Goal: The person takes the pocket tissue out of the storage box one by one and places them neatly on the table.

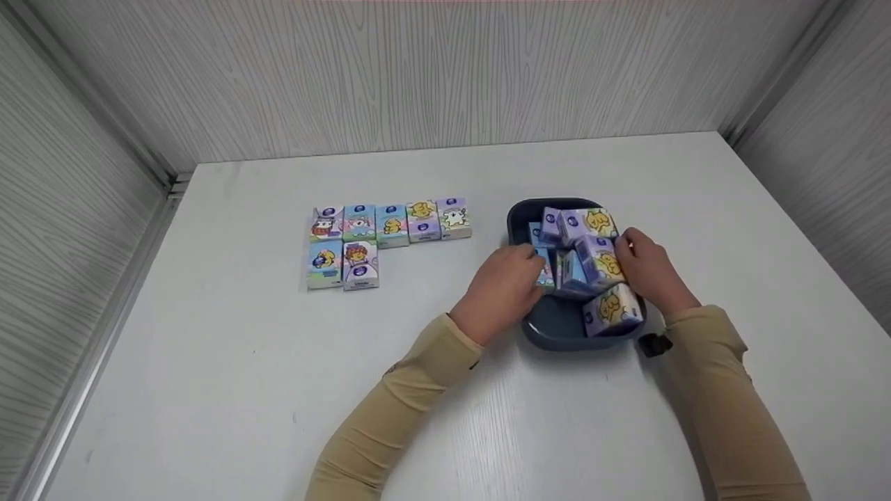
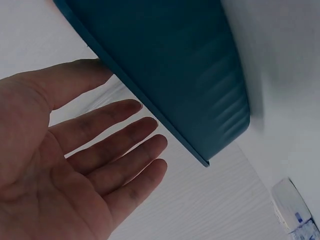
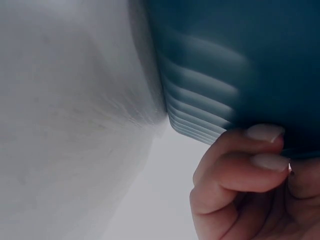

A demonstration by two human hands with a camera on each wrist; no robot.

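A dark blue plastic container [image 1: 557,327] holds several small cartoon-printed packs [image 1: 600,259] in purple and light blue, lying at mixed angles. My left hand [image 1: 502,287] is at its left rim, beside a light blue pack [image 1: 545,270] inside. In the left wrist view, the fingers of the left hand [image 2: 95,155] are spread and loosely bent, and the thumb meets the rim. On the opposite side my right hand [image 1: 649,270] holds the container's right rim. The right wrist view has its fingers [image 3: 265,170] curled at the rim, against the ribbed blue wall [image 3: 210,95].
Left of the container, several similar packs [image 1: 360,224] lie side by side in a row on the white table [image 1: 230,362], with a pair [image 1: 342,266] touching the row's near left side. Wood-grain panels [image 1: 445,76] stand behind and at both sides.
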